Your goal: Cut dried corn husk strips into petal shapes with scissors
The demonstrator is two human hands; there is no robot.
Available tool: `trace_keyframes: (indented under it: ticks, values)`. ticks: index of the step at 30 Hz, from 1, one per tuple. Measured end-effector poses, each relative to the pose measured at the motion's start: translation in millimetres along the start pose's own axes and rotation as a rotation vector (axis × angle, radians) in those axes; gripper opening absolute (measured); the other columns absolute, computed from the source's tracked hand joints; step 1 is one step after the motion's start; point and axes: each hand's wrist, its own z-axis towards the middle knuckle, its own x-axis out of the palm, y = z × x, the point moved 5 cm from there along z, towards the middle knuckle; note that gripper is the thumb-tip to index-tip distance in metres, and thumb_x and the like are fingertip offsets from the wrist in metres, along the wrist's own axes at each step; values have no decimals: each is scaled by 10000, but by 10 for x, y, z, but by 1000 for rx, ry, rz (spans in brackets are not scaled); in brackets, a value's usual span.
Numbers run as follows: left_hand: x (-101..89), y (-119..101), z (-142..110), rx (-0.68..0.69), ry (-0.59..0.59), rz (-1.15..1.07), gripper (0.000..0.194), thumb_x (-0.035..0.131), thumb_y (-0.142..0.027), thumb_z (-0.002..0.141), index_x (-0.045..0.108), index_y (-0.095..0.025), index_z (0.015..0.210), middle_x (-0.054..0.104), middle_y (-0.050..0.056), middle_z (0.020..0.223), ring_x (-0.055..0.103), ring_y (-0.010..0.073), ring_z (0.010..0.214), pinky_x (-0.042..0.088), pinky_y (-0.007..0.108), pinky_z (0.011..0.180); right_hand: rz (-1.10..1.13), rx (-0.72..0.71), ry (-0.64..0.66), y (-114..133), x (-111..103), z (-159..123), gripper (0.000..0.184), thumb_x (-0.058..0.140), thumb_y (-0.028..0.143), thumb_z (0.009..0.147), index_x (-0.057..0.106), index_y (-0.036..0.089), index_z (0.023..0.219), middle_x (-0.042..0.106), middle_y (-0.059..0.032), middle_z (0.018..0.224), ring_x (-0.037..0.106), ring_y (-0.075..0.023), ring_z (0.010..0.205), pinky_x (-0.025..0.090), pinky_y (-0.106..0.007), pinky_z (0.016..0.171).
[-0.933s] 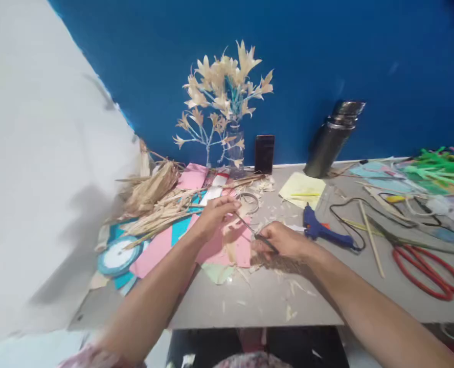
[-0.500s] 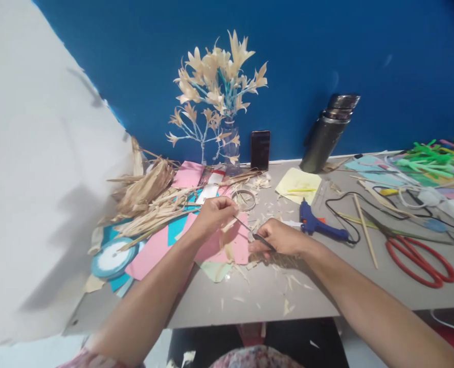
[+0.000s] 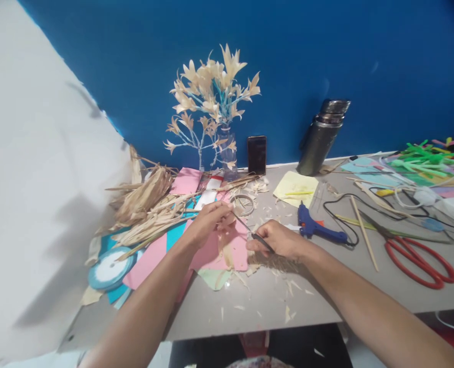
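Observation:
My right hand (image 3: pixel 275 239) is closed on black-handled scissors (image 3: pixel 263 243), seen edge-on, their thin dark blades slanting up to the left. The blade tips reach the fingers of my left hand (image 3: pixel 211 220), which are pinched together; whatever is between them is too small and hidden to make out. Below both hands lie pink sheets (image 3: pixel 207 253) with pale dried-husk scraps (image 3: pixel 226 248) on them. More cut slivers (image 3: pixel 273 263) are heaped under my right hand. Just beyond my left hand sits a roll of tape (image 3: pixel 253 205).
Dried husks (image 3: pixel 144 194) and a blue ribbon spool (image 3: pixel 110 271) lie left. At the back stand husk flowers (image 3: pixel 211 87) in a clear bottle (image 3: pixel 229 153), a phone (image 3: pixel 256 155) and a leaning flask (image 3: pixel 322 140). Rightward are a blue glue gun (image 3: pixel 321 227), a stick (image 3: pixel 365 235) and red-handled scissors (image 3: pixel 422 260).
The view has shifted slightly, so the back of the table sits a little lower. My left-hand fingers have changed their hold slightly; the scissors stay in my right hand.

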Motion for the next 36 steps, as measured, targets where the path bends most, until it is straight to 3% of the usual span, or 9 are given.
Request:
trace_keyframes:
  ticks: [2, 7, 19, 25, 28, 31, 34, 36]
  values:
    - [-3, 23, 4, -30, 41, 31, 287, 631, -338, 762, 509, -163, 570, 532, 9, 566, 608, 162, 627, 367, 235, 519, 9, 5, -13, 3, -6, -4, 503, 706, 545, 740, 556, 161, 451, 377, 54, 386, 316, -76, 418, 237, -247, 443]
    - [-10, 65, 25, -25, 30, 102, 136, 657, -254, 694, 616, -143, 627, 604, 19, 546, 521, 115, 506, 367, 244, 522, 11, 20, 17, 21, 0, -21, 501, 709, 558, 731, 564, 155, 471, 403, 52, 407, 332, -80, 443, 242, -248, 458]
    - [6, 96, 25, -80, 41, 116, 160, 672, -259, 670, 614, -147, 572, 605, 25, 505, 516, 118, 477, 375, 255, 525, -15, -22, 44, 22, 10, -4, 548, 709, 601, 719, 526, 161, 450, 370, 56, 390, 319, -76, 424, 240, -241, 432]
    - [-33, 108, 20, -104, 153, 195, 110, 634, -215, 674, 642, -148, 588, 573, 15, 494, 478, 112, 482, 343, 248, 533, -15, -10, 48, 0, 15, 1, 519, 722, 584, 708, 557, 161, 455, 372, 57, 380, 305, -78, 414, 221, -241, 422]
    - [-19, 67, -13, -105, 238, 323, 190, 619, -255, 711, 609, -165, 544, 556, 14, 500, 479, 130, 491, 337, 262, 535, 28, 17, 11, 34, -13, -6, 494, 737, 556, 698, 565, 157, 464, 393, 54, 387, 307, -75, 413, 221, -238, 420]
    - [-47, 9, 7, -2, 110, 572, 271, 570, -289, 768, 590, -175, 523, 550, 19, 532, 491, 151, 522, 334, 279, 549, 127, 28, -97, 66, -94, -20, 474, 721, 536, 722, 558, 158, 488, 420, 49, 409, 327, -74, 417, 237, -231, 427]
    - [-52, -18, 58, 211, -148, 835, 102, 589, -222, 735, 682, -182, 722, 613, 37, 701, 556, 200, 700, 388, 305, 658, 214, 21, -172, 79, -161, -32, 454, 710, 532, 733, 563, 158, 520, 474, 32, 447, 377, -85, 421, 272, -228, 424]
    - [17, 36, 95, 331, -201, 949, 155, 617, -214, 723, 706, -191, 847, 623, 59, 816, 562, 237, 847, 406, 333, 744, 224, 16, -190, 82, -172, -31, 450, 719, 528, 725, 570, 154, 525, 480, 28, 453, 388, -86, 417, 281, -226, 419]
